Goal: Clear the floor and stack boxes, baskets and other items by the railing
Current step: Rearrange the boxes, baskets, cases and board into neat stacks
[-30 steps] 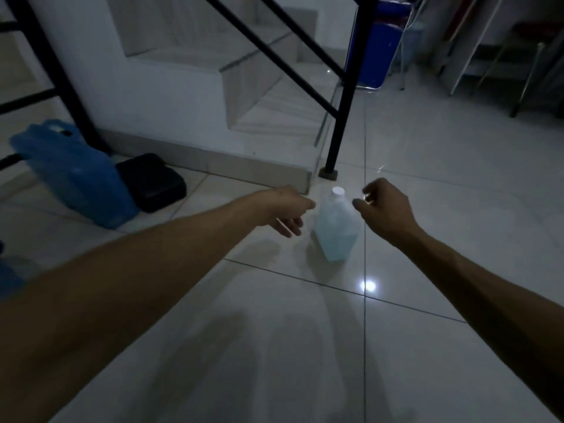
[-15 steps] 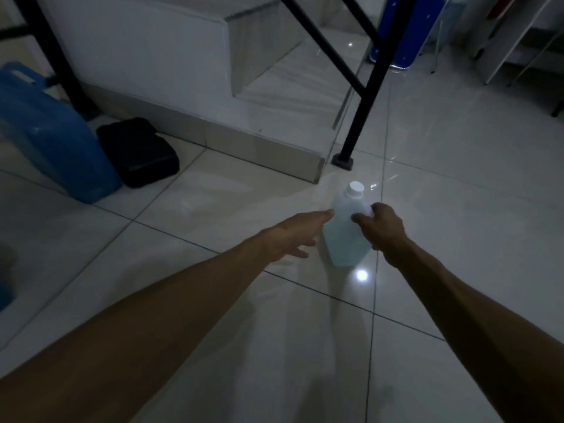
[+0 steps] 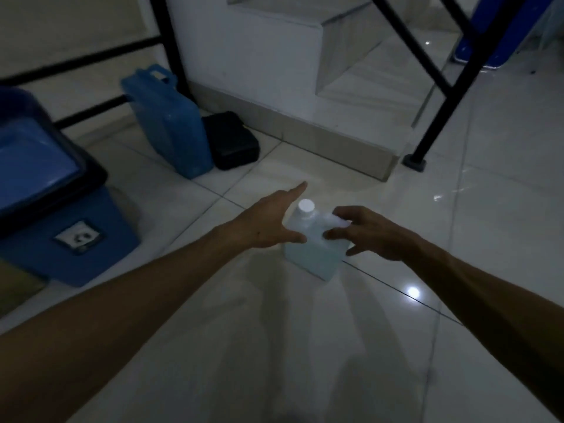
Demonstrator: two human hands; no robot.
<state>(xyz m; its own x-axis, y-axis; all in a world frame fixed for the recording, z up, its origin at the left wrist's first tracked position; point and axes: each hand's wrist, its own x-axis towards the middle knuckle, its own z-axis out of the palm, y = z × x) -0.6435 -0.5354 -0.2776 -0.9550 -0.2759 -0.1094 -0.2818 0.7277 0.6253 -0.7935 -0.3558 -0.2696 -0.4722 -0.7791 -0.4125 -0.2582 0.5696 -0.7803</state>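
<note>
Presently noted: left hand (image 3: 268, 222) flat against translucent square jug (image 3: 314, 254), fingers (image 3: 297, 190) extended, released. Right hand (image 3: 370, 232) curled over jug's shoulder, fingers touching; full grasp cannot be told. Jug upright on glossy tiled floor (image 3: 305, 346), round white cap (image 3: 306, 206). Left of jug: blue plastic canister (image 3: 171, 126), black case (image 3: 232, 141).

A translucent, pale-blue plastic jug (image 3: 314, 254) with a white screw cap (image 3: 306, 206) stands upright on the glossy tiled floor (image 3: 305, 346) near the bottom stair.
</note>
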